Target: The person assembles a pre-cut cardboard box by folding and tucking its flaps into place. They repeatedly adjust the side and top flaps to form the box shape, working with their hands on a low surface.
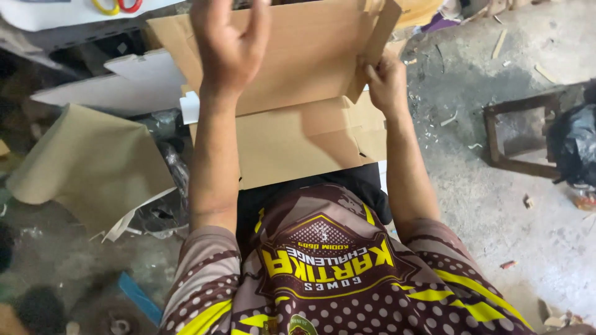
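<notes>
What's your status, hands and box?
Left hand raised, open, on the cardboard box. Right hand pinching the side flap. More flat cardboard underneath.

surface: grey concrete floor (496,205), dusty as I see it | left: curled tan card sheet (87,164) lying flat, white boards (124,87) beside it, blue strip (139,298) near the bottom edge | right: dark wooden frame (518,133) flat on the floor, black bag (574,146) touching it | scattered: pale scraps (500,43)
</notes>
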